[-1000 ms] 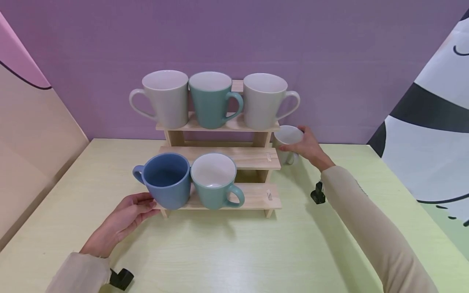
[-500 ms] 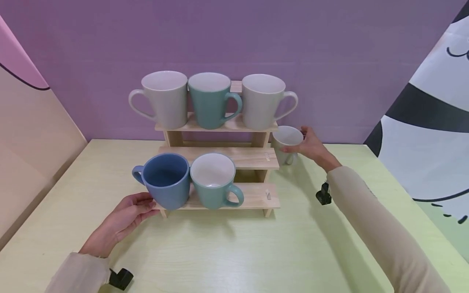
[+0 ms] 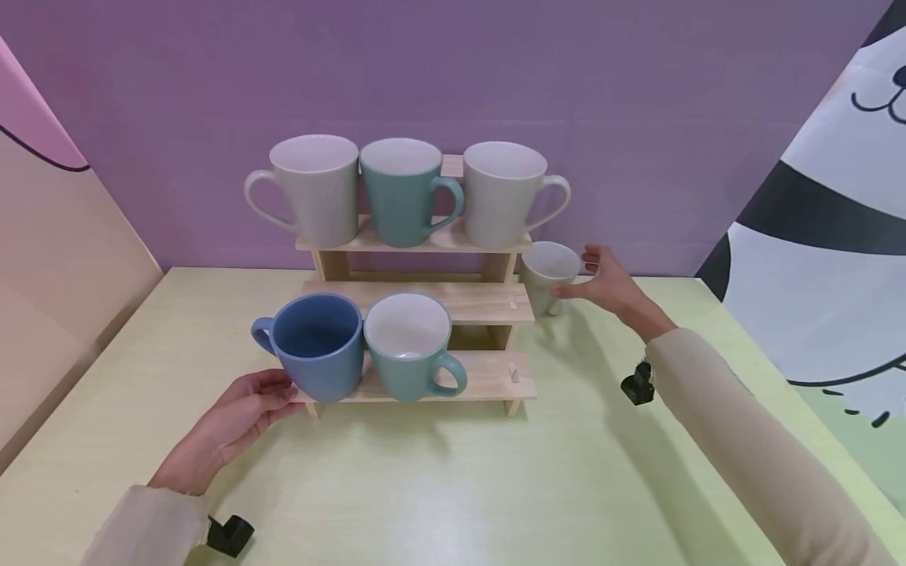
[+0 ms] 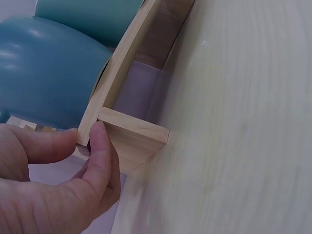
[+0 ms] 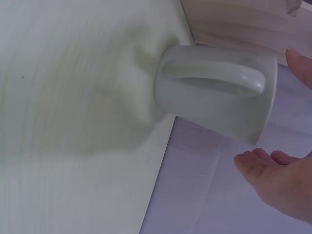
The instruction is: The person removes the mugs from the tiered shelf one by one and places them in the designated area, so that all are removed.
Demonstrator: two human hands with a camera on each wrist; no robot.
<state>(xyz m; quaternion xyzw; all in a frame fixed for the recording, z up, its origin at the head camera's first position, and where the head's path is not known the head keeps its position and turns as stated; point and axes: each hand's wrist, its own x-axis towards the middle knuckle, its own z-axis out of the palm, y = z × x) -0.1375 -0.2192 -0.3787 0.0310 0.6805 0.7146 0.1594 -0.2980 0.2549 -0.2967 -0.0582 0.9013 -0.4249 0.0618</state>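
Note:
My left hand [image 3: 244,424] pinches the front left end of the bottom shelf of a three-step wooden rack [image 3: 488,303]; the left wrist view shows thumb and fingers on that shelf edge [image 4: 117,80]. Just above the fingers sits a blue mug [image 3: 318,354], beside a teal mug [image 3: 409,354] with a white inside. To the right of the rack, a white mug [image 3: 543,287] stands upright on the table. My right hand [image 3: 612,291] is at its right side, thumb and fingers spread; the right wrist view shows the fingers [image 5: 251,165] apart from the mug's rim.
On the top step stand a white mug [image 3: 318,192] with its handle left, a teal mug [image 3: 399,196] and another white mug [image 3: 501,196], both with handles right. A purple backdrop [image 3: 637,118] rises behind the pale table [image 3: 425,487]. A panda-print panel [image 3: 800,259] borders the right side.
My right hand has let go of the white mug and drawn back a little to the right, fingers spreading. The left hand keeps its hold on the rack.

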